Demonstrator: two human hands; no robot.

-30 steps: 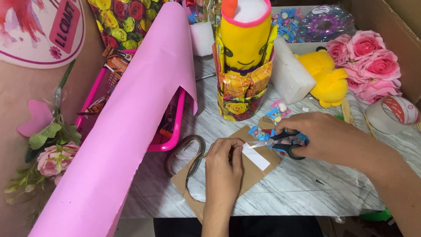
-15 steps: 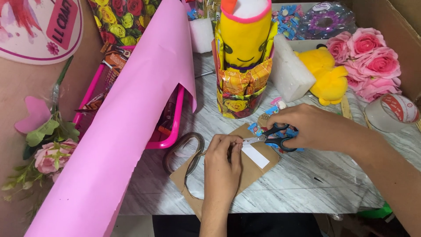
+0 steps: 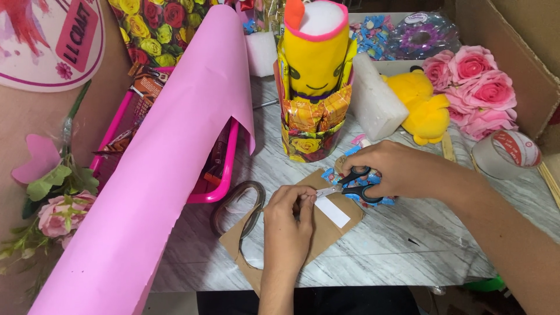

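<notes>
Gripping black scissors [image 3: 350,185], the right hand [image 3: 388,169] snips white tape [image 3: 331,210] pinched by the left hand [image 3: 290,219] over brown cardboard [image 3: 326,233] on the surface [image 3: 396,251].

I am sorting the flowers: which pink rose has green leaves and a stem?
The single pink rose lying at the left edge; the pink rose cluster at the upper right shows only blooms, no leaves.

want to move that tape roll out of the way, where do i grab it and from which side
Probably by the rim, with one finger through the open centre hole. The tape roll lies at the table's right edge, tilted with its hole facing up and toward the viewer, so come down from above and the near side; cardboard box crowds behind.
</notes>
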